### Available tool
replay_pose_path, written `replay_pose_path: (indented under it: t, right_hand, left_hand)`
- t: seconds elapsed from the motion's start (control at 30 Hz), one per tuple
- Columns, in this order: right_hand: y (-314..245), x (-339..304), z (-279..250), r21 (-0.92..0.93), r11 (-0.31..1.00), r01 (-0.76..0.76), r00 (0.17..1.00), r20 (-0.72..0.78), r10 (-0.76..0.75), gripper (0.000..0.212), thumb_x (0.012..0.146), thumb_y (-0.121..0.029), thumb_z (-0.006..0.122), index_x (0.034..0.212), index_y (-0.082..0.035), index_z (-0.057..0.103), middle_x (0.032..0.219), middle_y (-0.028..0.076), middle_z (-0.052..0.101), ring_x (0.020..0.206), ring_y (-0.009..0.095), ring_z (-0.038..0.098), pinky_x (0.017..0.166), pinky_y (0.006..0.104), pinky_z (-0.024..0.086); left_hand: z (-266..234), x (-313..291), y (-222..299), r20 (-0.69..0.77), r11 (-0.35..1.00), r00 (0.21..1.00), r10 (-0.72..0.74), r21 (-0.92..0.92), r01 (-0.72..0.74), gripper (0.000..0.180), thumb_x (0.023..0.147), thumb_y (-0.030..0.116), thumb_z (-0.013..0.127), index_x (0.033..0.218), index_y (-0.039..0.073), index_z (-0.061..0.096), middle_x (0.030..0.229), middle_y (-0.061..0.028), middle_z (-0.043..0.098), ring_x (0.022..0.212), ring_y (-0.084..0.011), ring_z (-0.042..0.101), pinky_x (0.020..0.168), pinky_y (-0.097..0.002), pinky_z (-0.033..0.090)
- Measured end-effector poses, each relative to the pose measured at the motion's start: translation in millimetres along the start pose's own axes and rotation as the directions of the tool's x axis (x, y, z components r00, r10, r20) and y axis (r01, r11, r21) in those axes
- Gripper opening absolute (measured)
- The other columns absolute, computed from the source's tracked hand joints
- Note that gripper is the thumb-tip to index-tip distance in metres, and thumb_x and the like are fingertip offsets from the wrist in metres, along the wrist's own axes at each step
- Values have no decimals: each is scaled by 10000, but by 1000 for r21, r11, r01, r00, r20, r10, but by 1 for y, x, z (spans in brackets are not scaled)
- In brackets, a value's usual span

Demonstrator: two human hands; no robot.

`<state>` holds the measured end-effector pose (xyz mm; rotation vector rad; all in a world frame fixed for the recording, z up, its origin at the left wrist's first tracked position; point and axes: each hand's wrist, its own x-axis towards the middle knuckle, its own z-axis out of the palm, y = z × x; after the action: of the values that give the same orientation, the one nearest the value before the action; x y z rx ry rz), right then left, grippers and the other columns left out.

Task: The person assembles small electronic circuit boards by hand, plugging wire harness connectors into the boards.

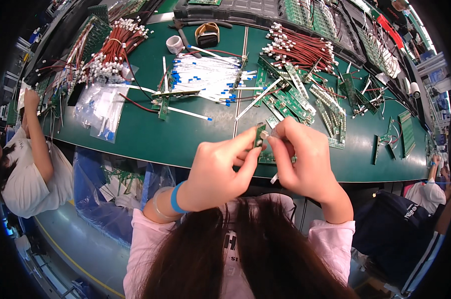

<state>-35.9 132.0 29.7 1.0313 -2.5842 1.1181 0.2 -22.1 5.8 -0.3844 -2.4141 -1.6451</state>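
Observation:
Above the front edge of the green table, my left hand (219, 162) pinches a narrow green circuit board (259, 136) upright between thumb and fingers. My right hand (306, 157) is closed against the board's right side, its thumb and forefinger beside a small white connector (264, 135). From under the right hand pokes the end of a white flat cable (274, 178); the rest of it is hidden by the fingers. Just beyond the hands lies a heap of green circuit boards (287, 102). A pile of white flat cables with blue ends (203, 74) spreads to its left.
Red-wire bundles with white plugs lie at the back right (300, 47) and left (120, 45). Nearby are a plastic bag (98, 112), pliers (183, 35) and a tape roll (174, 44). Black trays (257, 15) line the back. Co-workers sit left (36, 169) and right (427, 192).

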Motion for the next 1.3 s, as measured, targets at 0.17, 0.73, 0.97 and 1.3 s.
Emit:
replay_pose_path:
  t: [0.17,0.73,0.97,1.3]
  right_hand:
    - [10,-1,12,-349,927,137,937,-259,-236,205,633,-67,609,827,-70,541,707,17,514,617,180,502,558,314,370]
    - [16,-11,23,-578,774,258,840,-262,-476,148,578,-135,612,713,-85,582,728,-20,545,618,110,506,580,274,282]
    - [5,-5,-11,-175,968,178,885,-401,-236,182,605,-28,644,777,-66,600,742,19,562,628,151,495,593,276,351]
    - [56,16,-10,743,660,-114,607,578,-546,300,865,-89,399,1137,21,461,1118,164,486,1045,279,453,896,348,338]
  left_hand:
    - [-2,6,-11,75,885,951,-299,-352,306,285,747,-23,561,1020,-83,508,728,-90,613,645,-19,514,526,-171,449]
    - [-8,5,0,310,736,846,-434,-420,531,380,781,-57,498,1157,-27,457,943,-82,594,801,-83,569,637,-189,492]
    - [-14,6,-2,214,779,911,-354,-472,413,312,768,-46,506,1079,-34,496,836,-47,603,703,-27,535,617,-160,450]
    - [-30,20,16,254,843,967,34,-527,109,260,772,-68,505,1026,-27,542,859,-88,622,807,-134,600,733,-248,477]
